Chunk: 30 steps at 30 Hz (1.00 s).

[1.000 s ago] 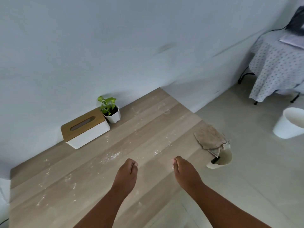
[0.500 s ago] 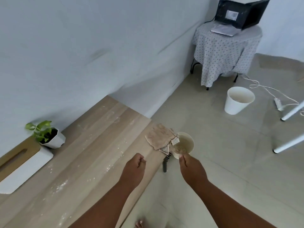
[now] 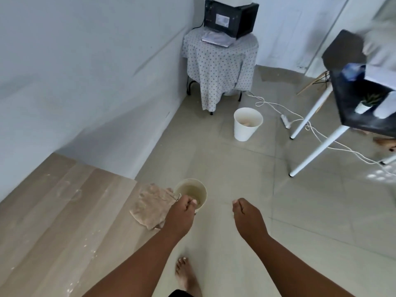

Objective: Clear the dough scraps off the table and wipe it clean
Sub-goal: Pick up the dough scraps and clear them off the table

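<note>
The wooden table [image 3: 64,221] fills the lower left, streaked with white flour and small dough bits [image 3: 85,247]. A crumpled beige cloth [image 3: 150,206] lies on its right corner. Just past that corner stands a small cream bucket [image 3: 198,189] with cloudy water. My left hand [image 3: 181,215] has its fingers curled shut and hovers over the bucket's near rim and the cloth's edge; nothing shows in it. My right hand [image 3: 246,215] is also curled shut, over bare floor to the right of the bucket.
A white bin [image 3: 246,127] stands on the tiled floor farther off, with something pale inside. Behind it is a cloth-covered round table [image 3: 220,61]. A white cable [image 3: 300,118] trails to a white-legged black table [image 3: 351,108] at right. My bare foot [image 3: 186,275] is below.
The view has swung right, away from the tissue box and plant. Both closed hands have moved from over the tabletop to beyond its right end, the left reaching the bucket.
</note>
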### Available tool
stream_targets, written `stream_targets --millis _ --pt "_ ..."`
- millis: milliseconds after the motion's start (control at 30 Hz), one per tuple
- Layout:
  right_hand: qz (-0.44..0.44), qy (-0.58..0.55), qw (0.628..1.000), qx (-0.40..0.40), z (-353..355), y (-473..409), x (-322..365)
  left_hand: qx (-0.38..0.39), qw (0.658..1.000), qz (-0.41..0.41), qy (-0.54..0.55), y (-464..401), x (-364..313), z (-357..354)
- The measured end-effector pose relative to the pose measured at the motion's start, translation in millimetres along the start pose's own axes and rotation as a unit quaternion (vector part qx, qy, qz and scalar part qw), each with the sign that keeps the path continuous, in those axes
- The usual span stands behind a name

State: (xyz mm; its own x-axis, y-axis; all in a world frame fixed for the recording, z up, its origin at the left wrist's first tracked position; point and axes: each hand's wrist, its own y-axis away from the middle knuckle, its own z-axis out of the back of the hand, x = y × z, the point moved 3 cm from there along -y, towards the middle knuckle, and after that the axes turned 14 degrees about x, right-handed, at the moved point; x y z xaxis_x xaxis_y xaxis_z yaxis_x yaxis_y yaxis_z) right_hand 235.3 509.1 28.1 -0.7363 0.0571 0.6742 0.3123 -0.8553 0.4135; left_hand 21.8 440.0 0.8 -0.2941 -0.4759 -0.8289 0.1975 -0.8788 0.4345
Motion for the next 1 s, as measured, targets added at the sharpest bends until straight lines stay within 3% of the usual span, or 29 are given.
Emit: stream_targets --millis 167,467,700,1000 --pt "-0.017 -0.002 1.000 -0.001 18 -42 15 0.017 0.999 -0.010 0.028 -55 -13 7" --pt "-0.033 -0.034 0.998 0.033 4 -123 56 0.001 0.993 0.056 0.102 -131 3 45" --pt "-0.057 -0.136 0.987 0.055 -10 -177 68 -0.038 0.987 0.095 0.121 -165 17 66" --pt "-0.052 -0.127 0.982 0.126 -9 -258 55 -0.099 0.968 0.158 0.167 -202 14 68"
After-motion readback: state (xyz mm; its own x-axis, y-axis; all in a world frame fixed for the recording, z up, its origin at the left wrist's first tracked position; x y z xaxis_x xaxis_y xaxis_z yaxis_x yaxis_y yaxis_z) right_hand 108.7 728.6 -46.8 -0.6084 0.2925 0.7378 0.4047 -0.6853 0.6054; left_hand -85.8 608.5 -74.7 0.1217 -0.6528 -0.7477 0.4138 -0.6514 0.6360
